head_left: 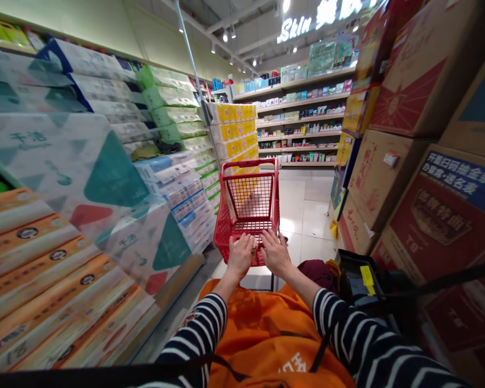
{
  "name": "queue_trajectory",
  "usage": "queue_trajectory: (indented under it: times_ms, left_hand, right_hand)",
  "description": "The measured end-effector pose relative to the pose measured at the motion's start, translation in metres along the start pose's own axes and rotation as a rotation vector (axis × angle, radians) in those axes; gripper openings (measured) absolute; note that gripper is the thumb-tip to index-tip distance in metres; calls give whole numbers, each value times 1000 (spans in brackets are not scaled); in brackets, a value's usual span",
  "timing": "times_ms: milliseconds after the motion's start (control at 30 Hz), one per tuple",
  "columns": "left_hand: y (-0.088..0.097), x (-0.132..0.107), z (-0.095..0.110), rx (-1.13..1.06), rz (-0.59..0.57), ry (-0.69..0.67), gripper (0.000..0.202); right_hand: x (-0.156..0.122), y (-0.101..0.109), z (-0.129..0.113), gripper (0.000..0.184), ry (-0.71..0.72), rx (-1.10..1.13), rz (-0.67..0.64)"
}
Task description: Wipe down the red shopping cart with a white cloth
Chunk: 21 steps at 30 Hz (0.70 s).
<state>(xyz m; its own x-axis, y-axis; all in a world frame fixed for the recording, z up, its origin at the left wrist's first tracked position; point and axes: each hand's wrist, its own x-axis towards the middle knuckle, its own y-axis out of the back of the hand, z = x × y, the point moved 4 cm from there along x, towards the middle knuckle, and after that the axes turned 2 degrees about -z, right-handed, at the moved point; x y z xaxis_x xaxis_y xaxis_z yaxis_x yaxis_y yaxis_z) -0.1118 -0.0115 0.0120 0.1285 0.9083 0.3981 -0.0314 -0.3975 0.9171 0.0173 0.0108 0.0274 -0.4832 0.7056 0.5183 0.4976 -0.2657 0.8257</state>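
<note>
To the left of the red cart (249, 162), orange tissue packs (32, 269) and large white-and-green packs (113, 167) crowd the aisle, so pushing well would mean leaving a gap on that side, and also from the metal pole (192, 54) and the yellow packs (232, 131) just ahead and left of the cart. The left hand (241, 256) lies over the cart's near edge with its fingers stretched forward, not visibly wrapped around anything. The right hand (275, 253) lies beside it at the same edge, its fingers likewise spread and loose. Even pressure from both palms should hold the cart straight; curling the fingers around the edge would give surer steering. The bare floor (313, 207) to the cart's right looks the roomier side, though stacked boxes (388, 178) hem it in farther right.

Fast blur smears the lettering on the orange packs, left of the cart, and the frame cuts them off. A small pale thing (255, 245) by the left hand, at the cart's near edge, is too small to name. The hands cover that edge, so I cannot tell what bar lies under them. Right of the cart, a black thing with a yellow label (367, 279) is partly hidden behind a dark strap and hard to identify.
</note>
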Motion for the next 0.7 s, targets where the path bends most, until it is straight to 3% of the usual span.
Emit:
queue_trajectory:
  times_ms: [67,133,233,333,400,467,633,700]
  left_hand:
    - [-3,9,20,-2,9,-47,44]
    - [-2,12,25,-2,1,-76,44]
    - [3,2,-1,-5,-27,-62,44]
    - [7,-12,-40,22,5,57,46]
    - [5,-14,-49,23,29,104,46]
    - [1,-9,-36,-9,39,91,44]
    - [-9,17,32,-129,-10,-4,45]
    - [-9,21,40,-143,-19,-31,46]
  right_hand:
    - [1,1,2,41,-2,3,6]
    - [1,2,4,41,-14,10,6]
    - [1,4,6,42,-32,32,-1]
    - [0,4,2,43,-34,64,-8]
    - [0,4,-3,43,-34,81,-12]
    - [0,3,-6,44,-38,94,-14]
    - [-1,11,-3,44,-48,100,20]
    - [-2,15,2,44,-63,96,36]
